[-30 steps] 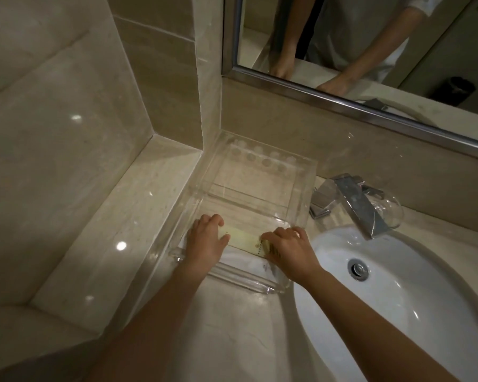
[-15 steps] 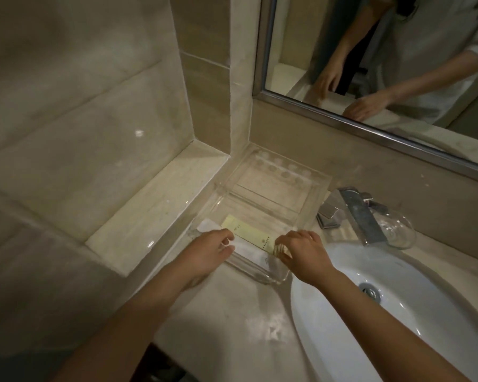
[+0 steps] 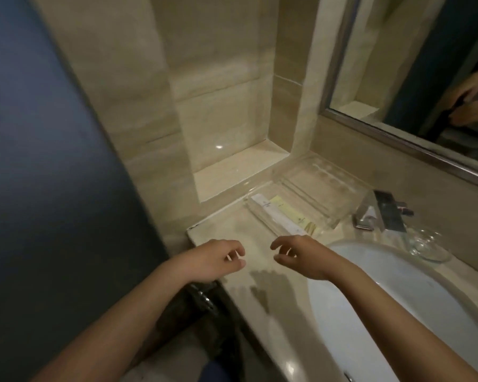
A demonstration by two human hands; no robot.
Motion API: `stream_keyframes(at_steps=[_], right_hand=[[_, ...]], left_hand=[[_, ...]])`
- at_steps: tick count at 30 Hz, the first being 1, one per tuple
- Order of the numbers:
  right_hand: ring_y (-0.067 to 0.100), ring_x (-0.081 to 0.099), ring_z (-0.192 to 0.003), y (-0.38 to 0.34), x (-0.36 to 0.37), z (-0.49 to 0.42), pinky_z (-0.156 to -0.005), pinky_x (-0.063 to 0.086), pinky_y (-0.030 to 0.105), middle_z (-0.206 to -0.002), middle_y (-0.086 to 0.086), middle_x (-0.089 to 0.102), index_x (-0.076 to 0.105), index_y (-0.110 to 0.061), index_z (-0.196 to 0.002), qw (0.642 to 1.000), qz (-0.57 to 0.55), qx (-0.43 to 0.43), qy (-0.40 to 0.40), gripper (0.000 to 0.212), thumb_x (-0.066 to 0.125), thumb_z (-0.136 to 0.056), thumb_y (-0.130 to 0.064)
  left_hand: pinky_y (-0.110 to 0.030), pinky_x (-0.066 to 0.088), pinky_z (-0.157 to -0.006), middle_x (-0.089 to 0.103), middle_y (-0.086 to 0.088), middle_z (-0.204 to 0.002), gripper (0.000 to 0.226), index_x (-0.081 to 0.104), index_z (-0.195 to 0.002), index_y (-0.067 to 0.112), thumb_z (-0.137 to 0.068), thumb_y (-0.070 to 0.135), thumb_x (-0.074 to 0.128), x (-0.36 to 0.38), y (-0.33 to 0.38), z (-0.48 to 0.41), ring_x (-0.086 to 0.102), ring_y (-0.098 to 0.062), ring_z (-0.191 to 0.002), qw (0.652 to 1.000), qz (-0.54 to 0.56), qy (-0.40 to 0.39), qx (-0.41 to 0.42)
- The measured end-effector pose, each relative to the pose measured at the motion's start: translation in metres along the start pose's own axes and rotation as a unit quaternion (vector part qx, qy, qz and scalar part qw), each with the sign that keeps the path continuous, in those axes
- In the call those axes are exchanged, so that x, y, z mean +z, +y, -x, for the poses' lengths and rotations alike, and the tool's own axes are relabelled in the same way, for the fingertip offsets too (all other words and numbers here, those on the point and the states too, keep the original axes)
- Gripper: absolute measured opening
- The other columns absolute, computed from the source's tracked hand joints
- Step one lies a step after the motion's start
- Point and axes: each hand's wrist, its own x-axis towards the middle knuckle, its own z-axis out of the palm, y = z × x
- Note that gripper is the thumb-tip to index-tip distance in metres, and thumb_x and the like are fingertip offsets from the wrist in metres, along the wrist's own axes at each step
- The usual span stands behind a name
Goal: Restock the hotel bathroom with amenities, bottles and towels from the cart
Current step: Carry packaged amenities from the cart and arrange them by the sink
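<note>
Amenity packets (image 3: pixel 277 216) in clear tray (image 3: pixel 323 179); left hand (image 3: pixel 214 261), right hand (image 3: pixel 304 257) loose-fingered nearby

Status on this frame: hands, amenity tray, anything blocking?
Left hand and right hand empty, loosely curled over the counter. Clear tray holds white packet and yellow packet, front section. Nothing blocking.

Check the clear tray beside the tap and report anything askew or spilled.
Nothing stands out. The white packet and yellow packet lie flat, side by side, in the front compartment of the clear tray; no spill shows on the counter.
</note>
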Motion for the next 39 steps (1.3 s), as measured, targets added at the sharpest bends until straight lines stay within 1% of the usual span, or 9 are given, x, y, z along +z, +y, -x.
stream_keyframes(at_steps=[10,15,18,20,23,26,29,33,39], right_hand=[[0.018,0.060,-0.105,-0.139,0.050,0.001,-0.086,0.044,0.024,-0.117,0.003,0.064,0.057,-0.015,-0.123,0.972,0.085,-0.185,-0.117,0.031,0.052,-0.094,-0.025],[0.006,0.058,-0.091,-0.220,0.093,0.003,-0.076,0.044,0.015,-0.116,0.002,0.065,0.055,-0.017,-0.125,0.942,0.118,-0.270,-0.159,0.034,0.052,-0.094,-0.030],[0.011,0.062,-0.088,-0.273,0.126,0.014,-0.080,0.050,0.026,-0.100,-0.004,0.068,0.060,-0.020,-0.107,0.919,0.146,-0.322,-0.174,0.020,0.053,-0.093,-0.032],[0.007,0.056,-0.078,-0.312,0.150,0.026,-0.067,0.043,0.019,-0.079,-0.019,0.058,0.054,-0.027,-0.085,0.896,0.166,-0.372,-0.178,0.009,0.052,-0.093,-0.028],[0.000,0.045,-0.070,-0.376,0.187,0.056,-0.062,0.031,0.011,-0.066,-0.028,0.041,0.047,-0.032,-0.071,0.859,0.185,-0.436,-0.195,0.026,0.052,-0.093,-0.019],[0.001,0.046,-0.071,-0.439,0.233,0.086,-0.059,0.032,0.007,-0.069,-0.027,0.043,0.053,-0.029,-0.075,0.824,0.198,-0.481,-0.224,0.023,0.050,-0.092,-0.013],[0.011,0.053,-0.082,-0.502,0.285,0.120,-0.075,0.041,0.022,-0.085,-0.010,0.057,0.061,-0.020,-0.094,0.803,0.195,-0.499,-0.261,0.013,0.049,-0.092,-0.016],[0.013,0.060,-0.106,-0.582,0.347,0.170,-0.093,0.042,0.023,-0.111,0.000,0.066,0.057,-0.017,-0.123,0.781,0.193,-0.517,-0.292,0.031,0.050,-0.095,-0.028],[0.009,0.060,-0.103,-0.668,0.425,0.227,-0.084,0.039,0.014,-0.112,0.001,0.068,0.059,-0.018,-0.120,0.728,0.211,-0.555,-0.342,0.031,0.053,-0.093,-0.032]], left_hand=[[-0.027,0.046,-0.090,0.060,0.003,-0.117,0.035,0.053,-0.123,0.021,-0.094,0.040,0.047,0.023,-0.065,0.182,0.056,-0.010,-0.102,0.981,0.028,0.124,-0.148],[-0.024,0.047,-0.090,0.059,0.005,-0.118,0.035,0.052,-0.124,0.024,-0.093,0.039,0.048,0.046,-0.094,0.277,0.056,-0.007,-0.104,0.947,0.099,0.218,-0.212],[-0.023,0.047,-0.087,0.062,0.002,-0.114,0.033,0.055,-0.121,0.021,-0.092,0.037,0.050,0.064,-0.107,0.336,0.059,-0.008,-0.099,0.924,0.115,0.279,-0.235],[-0.023,0.047,-0.086,0.064,-0.001,-0.113,0.034,0.055,-0.121,0.017,-0.092,0.035,0.051,0.077,-0.119,0.378,0.060,-0.011,-0.098,0.912,0.109,0.296,-0.261],[-0.026,0.049,-0.087,0.066,-0.004,-0.110,0.032,0.057,-0.118,0.012,-0.092,0.031,0.053,0.100,-0.140,0.451,0.062,-0.014,-0.097,0.892,0.117,0.318,-0.300],[-0.026,0.051,-0.084,0.068,-0.004,-0.105,0.030,0.058,-0.114,0.013,-0.092,0.031,0.054,0.129,-0.159,0.534,0.064,-0.011,-0.091,0.865,0.145,0.353,-0.326],[-0.020,0.049,-0.079,0.066,0.001,-0.100,0.027,0.058,-0.113,0.014,-0.092,0.031,0.054,0.160,-0.176,0.618,0.063,-0.011,-0.090,0.831,0.178,0.389,-0.355],[-0.023,0.045,-0.080,0.064,-0.003,-0.094,0.021,0.059,-0.107,0.009,-0.093,0.024,0.053,0.202,-0.191,0.720,0.060,-0.012,-0.084,0.786,0.190,0.435,-0.395],[-0.022,0.043,-0.087,0.065,-0.002,-0.108,0.027,0.060,-0.114,0.012,-0.093,0.028,0.052,0.258,-0.205,0.835,0.060,-0.014,-0.101,0.700,0.223,0.491,-0.468]])
